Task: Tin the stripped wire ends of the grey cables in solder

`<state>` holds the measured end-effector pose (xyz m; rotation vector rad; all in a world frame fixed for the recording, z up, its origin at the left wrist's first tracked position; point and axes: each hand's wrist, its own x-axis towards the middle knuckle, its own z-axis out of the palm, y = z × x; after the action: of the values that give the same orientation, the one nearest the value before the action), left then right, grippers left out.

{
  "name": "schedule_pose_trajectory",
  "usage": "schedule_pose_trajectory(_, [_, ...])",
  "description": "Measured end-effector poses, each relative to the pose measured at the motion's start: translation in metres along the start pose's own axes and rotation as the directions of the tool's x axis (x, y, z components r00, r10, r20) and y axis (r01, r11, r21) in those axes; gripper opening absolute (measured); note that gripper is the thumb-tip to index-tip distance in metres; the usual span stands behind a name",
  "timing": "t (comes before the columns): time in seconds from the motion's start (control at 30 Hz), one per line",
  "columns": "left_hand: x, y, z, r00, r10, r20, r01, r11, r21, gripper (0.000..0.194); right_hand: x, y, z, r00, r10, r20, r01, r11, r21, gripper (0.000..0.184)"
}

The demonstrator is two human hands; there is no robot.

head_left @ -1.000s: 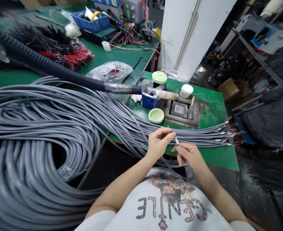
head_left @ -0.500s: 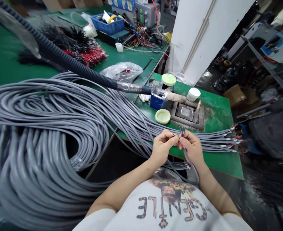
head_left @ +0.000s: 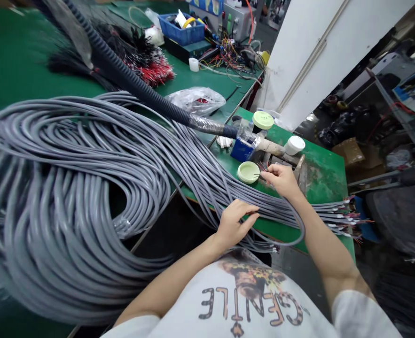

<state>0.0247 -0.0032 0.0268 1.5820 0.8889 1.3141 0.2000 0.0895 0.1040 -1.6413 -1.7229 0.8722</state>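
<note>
Cool, mostly soft light with dark surroundings.
The pillar is brightest; pale highlights run along the cables and glint on the bag. Deep shadow lies under the near edge of the worktop and beyond its right edge. Wide-angle distortion stretches the picture's margins, where detail blurs, especially at lower left.

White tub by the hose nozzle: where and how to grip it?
I'd pinch the tub across its round side wall, just under the top, coming from above and the right. It looks upright, with bare table on its right; the nozzle crowds its left.
</note>
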Motion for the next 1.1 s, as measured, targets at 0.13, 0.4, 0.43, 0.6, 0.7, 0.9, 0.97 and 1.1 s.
schedule_pose_trajectory(0.13, [-0.008,-0.018,-0.007,0.976,0.21,0.053,-0.216,0.96,0.177,0.016,0.032,0.006,0.01,0.996,0.003,0.089,0.021,0.965,-0.263,0.026])
schedule_pose_trajectory(0.4, [-0.01,-0.033,-0.008,0.934,0.301,0.191,-0.346,0.894,0.284,0.017,0.057,0.008,0.026,0.992,0.02,0.126,0.044,0.874,-0.484,0.014])
schedule_pose_trajectory(0.43, [-0.01,-0.033,-0.009,0.933,0.307,0.189,-0.351,0.893,0.282,0.016,0.059,0.009,0.027,0.992,0.024,0.127,0.042,0.868,-0.495,0.013])
schedule_pose_trajectory(0.6, [-0.01,-0.032,-0.009,0.929,0.325,0.178,-0.363,0.893,0.267,0.017,0.065,0.012,0.03,0.992,0.029,0.121,0.038,0.858,-0.512,0.013])
schedule_pose_trajectory(0.7, [-0.01,-0.032,-0.01,0.929,0.323,0.181,-0.363,0.892,0.27,0.017,0.06,0.009,0.022,0.993,0.016,0.115,0.043,0.87,-0.491,0.016])
schedule_pose_trajectory(0.9, [-0.011,-0.033,-0.011,0.929,0.33,0.166,-0.364,0.895,0.256,0.016,0.036,0.038,-0.04,0.997,0.017,-0.074,-0.039,0.948,-0.315,0.029])
schedule_pose_trajectory(0.97, [-0.011,-0.033,-0.012,0.931,0.322,0.172,-0.358,0.899,0.253,0.016,0.03,0.062,-0.061,0.981,0.087,-0.176,-0.135,0.95,-0.281,0.03])
schedule_pose_trajectory(1.1, [-0.013,-0.036,-0.011,0.933,0.315,0.172,-0.351,0.9,0.257,0.017,0.027,0.106,-0.08,0.942,0.164,-0.294,-0.248,0.929,-0.276,0.032])
